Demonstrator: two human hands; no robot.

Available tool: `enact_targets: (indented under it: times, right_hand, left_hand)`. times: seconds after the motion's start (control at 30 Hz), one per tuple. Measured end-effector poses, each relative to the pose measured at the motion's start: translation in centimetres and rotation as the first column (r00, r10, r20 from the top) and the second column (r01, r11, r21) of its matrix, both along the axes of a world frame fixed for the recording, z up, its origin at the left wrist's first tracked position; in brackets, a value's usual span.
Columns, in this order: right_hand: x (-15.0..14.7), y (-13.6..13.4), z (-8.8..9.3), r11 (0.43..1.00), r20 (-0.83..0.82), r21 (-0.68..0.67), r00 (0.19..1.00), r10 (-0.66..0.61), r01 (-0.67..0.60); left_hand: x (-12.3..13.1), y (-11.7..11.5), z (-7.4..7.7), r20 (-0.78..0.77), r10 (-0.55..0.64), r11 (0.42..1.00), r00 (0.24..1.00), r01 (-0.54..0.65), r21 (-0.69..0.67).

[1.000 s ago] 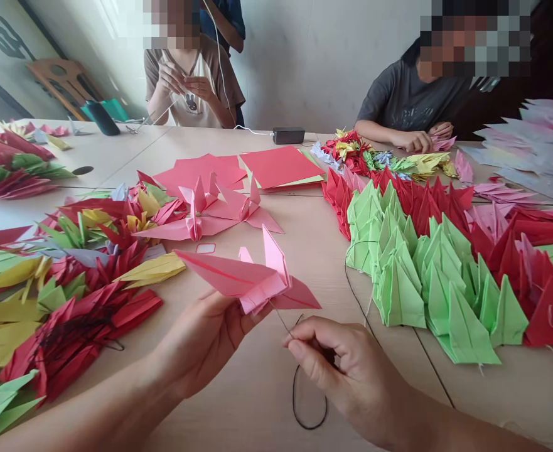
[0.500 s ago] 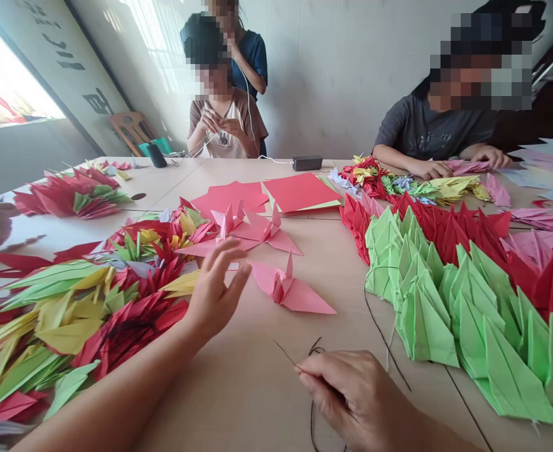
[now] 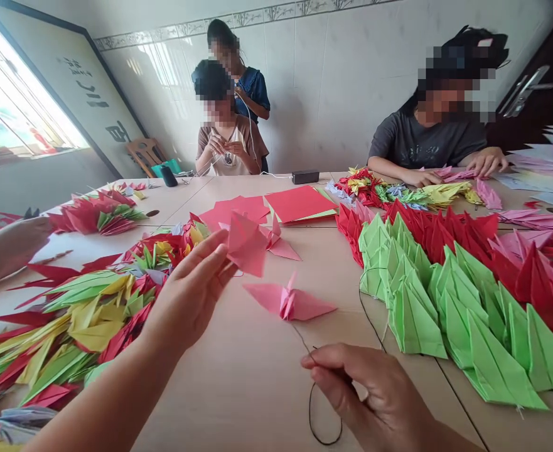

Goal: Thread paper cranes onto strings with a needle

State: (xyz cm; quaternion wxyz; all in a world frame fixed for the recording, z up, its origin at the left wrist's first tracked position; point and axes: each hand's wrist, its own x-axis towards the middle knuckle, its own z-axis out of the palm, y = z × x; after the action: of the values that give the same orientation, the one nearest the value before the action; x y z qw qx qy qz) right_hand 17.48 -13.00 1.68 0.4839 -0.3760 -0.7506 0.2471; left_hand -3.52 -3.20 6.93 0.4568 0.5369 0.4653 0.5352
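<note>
My left hand (image 3: 186, 295) pinches a pink paper crane (image 3: 248, 243) between thumb and fingers, lifted off the table. Nearer to me, another pink crane (image 3: 304, 305) lies with its wings spread. A third one (image 3: 283, 246) is partly hidden behind the held crane. Low in the view, my right hand (image 3: 373, 389) is closed on a thin needle (image 3: 299, 334) whose tip points up and left towards the spread crane. Black thread (image 3: 310, 411) hangs below these fingers in a loop.
Strung green cranes (image 3: 412, 307) and red cranes (image 3: 450, 229) lie at right. Mixed folded paper (image 3: 97, 320) covers the left side. Red paper sheets (image 3: 299, 204) and a black box (image 3: 305, 177) lie farther back. Another person's hand (image 3: 12, 248) enters at left; several people are around the table.
My left hand has closed on a pink crane and raised it from the table. The spread crane has turned and shifted slightly. My right hand's needle now points more upward; the view has tilted up.
</note>
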Motion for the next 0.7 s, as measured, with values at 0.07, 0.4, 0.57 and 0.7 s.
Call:
enact_targets:
  times: [0.07, 0.4, 0.57, 0.7]
  right_hand:
    - [0.0, -0.5, 0.8, 1.0, -0.069, -0.015, 0.997, -0.022, 0.021]
    - [0.3, -0.8, 2.0, 0.87, -0.337, -0.417, 0.934, 0.122, -0.264]
    - [0.3, -0.6, 2.1, 0.835, -0.33, -0.483, 0.938, 0.107, -0.265]
    - [0.3, -0.5, 2.3, 0.802, -0.289, -0.547, 0.953, 0.087, -0.239]
  left_hand:
    - [0.4, -1.7, 1.6, 0.4, -0.179, 0.951, 0.899, 0.263, -0.166]
    - [1.2, -4.8, 2.1, 0.739, -0.335, 0.752, 0.585, 0.638, -0.164]
    - [1.3, -5.1, 1.9, 0.683, -0.362, 0.778, 0.634, 0.61, -0.153]
    - [1.4, -5.3, 1.6, 0.603, -0.367, 0.817, 0.708, 0.555, -0.154]
